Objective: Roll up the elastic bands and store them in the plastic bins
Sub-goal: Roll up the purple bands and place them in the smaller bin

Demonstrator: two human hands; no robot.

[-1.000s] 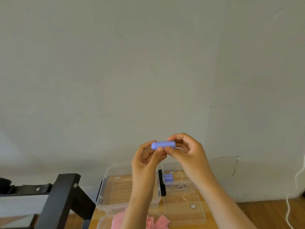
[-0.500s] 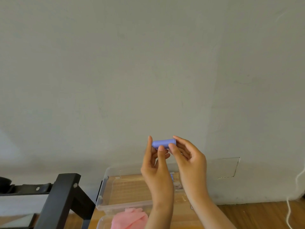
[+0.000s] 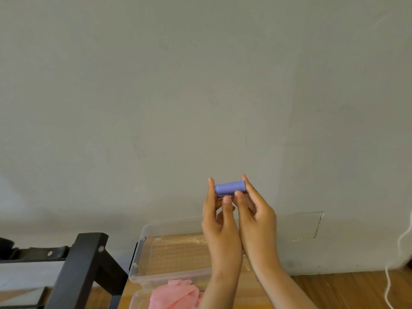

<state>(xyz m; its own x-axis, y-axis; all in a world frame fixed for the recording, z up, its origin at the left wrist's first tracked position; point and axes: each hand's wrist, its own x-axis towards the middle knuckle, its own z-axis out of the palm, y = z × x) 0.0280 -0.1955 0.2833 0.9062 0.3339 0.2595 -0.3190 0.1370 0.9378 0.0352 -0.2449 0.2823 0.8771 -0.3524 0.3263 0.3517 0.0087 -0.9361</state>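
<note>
A purple elastic band (image 3: pixel 229 188), rolled into a short cylinder, is held up in front of the grey wall. My left hand (image 3: pixel 219 221) pinches its left end between fingertips and thumb. My right hand (image 3: pixel 256 217) pinches its right end. Both hands are raised side by side above a clear plastic bin (image 3: pixel 142 262) on the wooden table. Pink bands (image 3: pixel 176 294) lie in a second clear bin (image 3: pixel 134 301) at the bottom edge. My arms hide the bin that lies further right.
A black metal frame (image 3: pixel 82 270) stands at the lower left beside the bins. A white cord (image 3: pixel 399 264) hangs at the right edge over the wooden floor (image 3: pixel 347 288). The grey wall fills most of the view.
Both hands have turned upright and drawn close together, still pinching the purple roll, which sits slightly higher. The view has shifted, so the right-hand bin is hidden behind my arms.
</note>
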